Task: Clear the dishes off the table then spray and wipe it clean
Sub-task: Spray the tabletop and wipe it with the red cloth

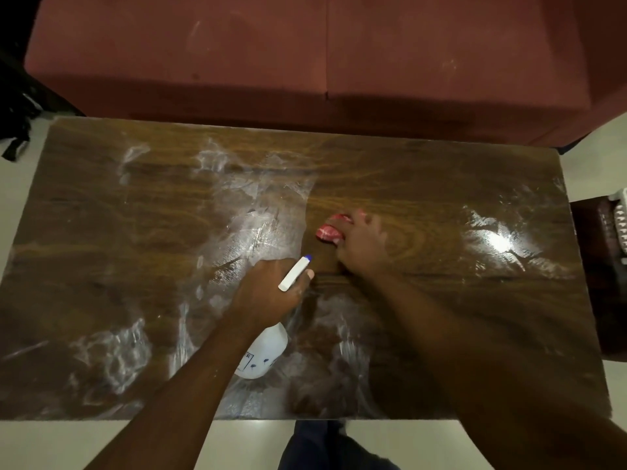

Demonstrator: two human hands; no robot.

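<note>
The wooden table (424,171) is glossy with white, soapy streaks across its left half and right end. Near the table's middle, the right hand (361,245) grips a bunched red-and-white cloth (327,232) against the top. Just beside it, above the table's near half, the left hand (268,286) clasps a white spray bottle (263,354) with a blue-tipped nozzle.

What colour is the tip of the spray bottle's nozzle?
Blue; the nozzle tip of the white spray bottle shows clearly in the head view.

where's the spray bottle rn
In the head view, the spray bottle is in the left hand above the table, front centre, just left of the right hand on the red cloth.
</note>
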